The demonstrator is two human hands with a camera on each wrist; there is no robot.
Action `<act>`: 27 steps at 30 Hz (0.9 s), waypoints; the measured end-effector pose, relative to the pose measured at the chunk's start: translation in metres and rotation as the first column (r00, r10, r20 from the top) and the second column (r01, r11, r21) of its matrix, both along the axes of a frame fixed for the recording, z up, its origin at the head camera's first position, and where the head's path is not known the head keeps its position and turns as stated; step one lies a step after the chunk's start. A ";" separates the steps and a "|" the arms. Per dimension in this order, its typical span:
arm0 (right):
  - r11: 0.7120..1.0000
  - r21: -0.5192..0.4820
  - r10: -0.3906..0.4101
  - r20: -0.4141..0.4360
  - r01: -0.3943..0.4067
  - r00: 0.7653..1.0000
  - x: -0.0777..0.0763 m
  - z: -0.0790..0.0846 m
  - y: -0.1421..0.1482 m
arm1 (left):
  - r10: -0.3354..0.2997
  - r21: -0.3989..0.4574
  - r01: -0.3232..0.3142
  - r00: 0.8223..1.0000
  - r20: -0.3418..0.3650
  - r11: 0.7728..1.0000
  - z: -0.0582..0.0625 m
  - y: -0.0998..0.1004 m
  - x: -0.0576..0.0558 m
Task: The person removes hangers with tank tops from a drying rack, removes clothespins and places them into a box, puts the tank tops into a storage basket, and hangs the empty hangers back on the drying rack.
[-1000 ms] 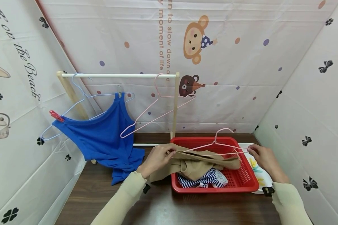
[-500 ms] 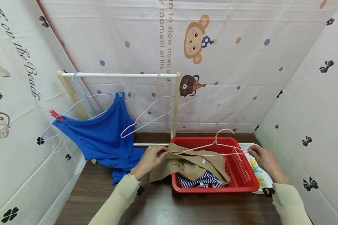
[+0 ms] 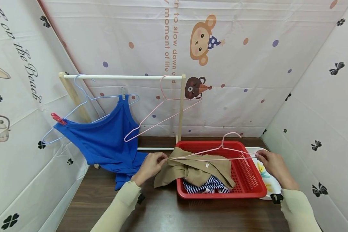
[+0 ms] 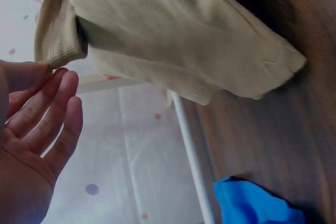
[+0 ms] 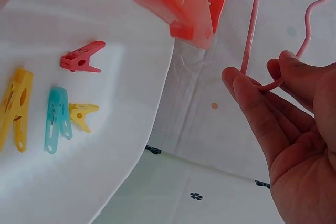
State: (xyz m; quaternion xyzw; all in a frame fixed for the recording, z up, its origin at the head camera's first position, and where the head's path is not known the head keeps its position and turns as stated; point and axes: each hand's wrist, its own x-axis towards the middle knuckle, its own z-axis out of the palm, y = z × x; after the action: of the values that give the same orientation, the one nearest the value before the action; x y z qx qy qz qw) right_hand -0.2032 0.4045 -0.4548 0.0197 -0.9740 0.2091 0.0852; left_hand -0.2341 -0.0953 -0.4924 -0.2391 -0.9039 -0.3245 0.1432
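My left hand [image 3: 151,165] pinches the edge of a tan garment [image 3: 203,166] between thumb and fingers, with the left end of a pink hanger [image 3: 221,147] tucked into it. In the left wrist view the thumb and index finger meet on the garment's ribbed edge [image 4: 58,40]. The garment drapes over the left side of a red basket [image 3: 250,190]. My right hand [image 3: 275,166] grips the hanger's right end, its thumb and fingers round the pink wire in the right wrist view. A striped navy and white cloth [image 3: 208,186] lies under the garment in the basket.
A rack [image 3: 124,77] stands at the back left. On it hang a blue top [image 3: 113,138], clipped to a blue hanger by a red peg [image 3: 58,119], and a bare pink hanger [image 3: 145,120]. A white tray [image 5: 121,145] with several clothespins [image 5: 58,119] lies right of the basket.
My left hand has moved left, drawing the garment's edge over the hanger's left end. The garment's right part has dropped lower into the basket, showing a small white label. The right hand has stayed put.
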 end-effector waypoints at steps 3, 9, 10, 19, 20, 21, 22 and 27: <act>1.000 0.002 0.007 -0.003 -0.007 1.000 0.000 0.000 0.000 | -0.012 -0.013 0.012 1.000 0.022 1.000 -0.005 -0.002 0.000; 1.000 0.004 0.005 0.018 -0.005 1.000 0.001 -0.002 0.002 | -0.052 -0.032 0.054 0.996 0.078 0.998 -0.020 -0.002 -0.004; 1.000 0.003 0.002 0.021 -0.002 1.000 0.001 -0.003 0.002 | -0.055 -0.034 0.058 0.994 0.091 0.998 -0.022 -0.002 -0.005; 1.000 0.012 0.004 0.006 -0.004 1.000 -0.001 -0.007 0.000 | -0.083 -0.012 0.086 0.986 0.147 0.996 -0.031 0.004 -0.008; 1.000 0.014 0.006 0.009 -0.006 1.000 -0.001 -0.007 -0.001 | -0.084 -0.009 0.086 0.986 0.144 0.996 -0.030 0.004 -0.007; 1.000 0.017 0.010 0.010 -0.010 1.000 -0.002 -0.007 -0.002 | -0.081 -0.010 0.083 0.987 0.139 0.997 -0.029 0.004 -0.007; 1.000 0.019 0.014 0.012 -0.015 1.000 -0.002 -0.007 -0.002 | -0.078 -0.007 0.080 0.988 0.134 0.997 -0.028 0.003 -0.007; 0.999 0.028 0.030 0.024 -0.031 0.999 -0.003 -0.008 -0.004 | -0.054 0.017 0.053 0.995 0.079 0.998 -0.020 0.002 -0.006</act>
State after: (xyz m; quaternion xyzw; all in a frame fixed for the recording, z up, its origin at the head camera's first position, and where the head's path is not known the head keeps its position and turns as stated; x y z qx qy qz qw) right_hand -0.2063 0.4004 -0.4628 0.0333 -0.9774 0.1968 0.0702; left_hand -0.2398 -0.0934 -0.5122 -0.2489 -0.8997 -0.3444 0.1001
